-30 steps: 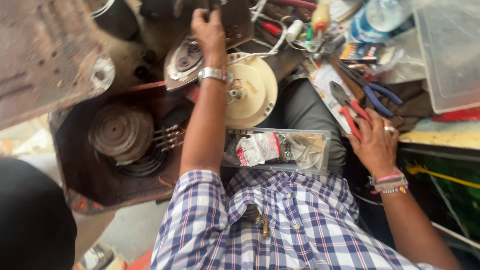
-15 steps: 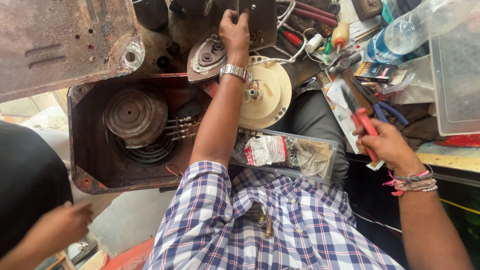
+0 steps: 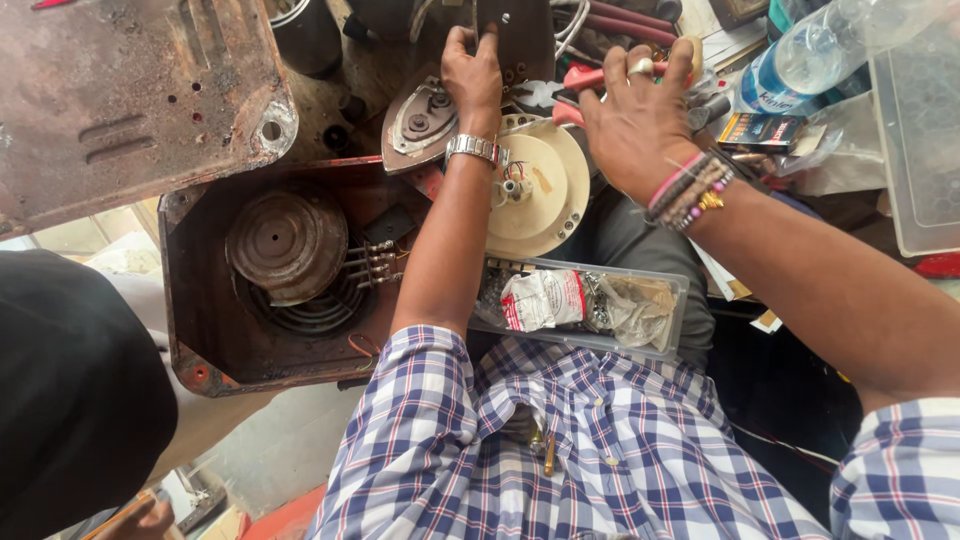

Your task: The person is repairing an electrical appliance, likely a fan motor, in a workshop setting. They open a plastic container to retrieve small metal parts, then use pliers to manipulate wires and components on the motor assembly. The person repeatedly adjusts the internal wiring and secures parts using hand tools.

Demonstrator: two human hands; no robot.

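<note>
While L hand (image 3: pixel 473 75) grips dark plate (image 3: pixel 513 38) edge, R hand (image 3: pixel 635 115) clenches red-handled pliers (image 3: pixel 590 80).

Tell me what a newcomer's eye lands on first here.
Both hands meet at top centre: the left hand grips a dark metal part, the right hand holds red-handled pliers. Just below lies a cream round disc. At left, an open rusty metal casing shows a round plate over coils.

My right hand (image 3: pixel 640 120) covers most of the red-handled pliers (image 3: pixel 585 78); the water bottle (image 3: pixel 800 55) and clear plastic bin (image 3: pixel 920 130) run off frame.
</note>
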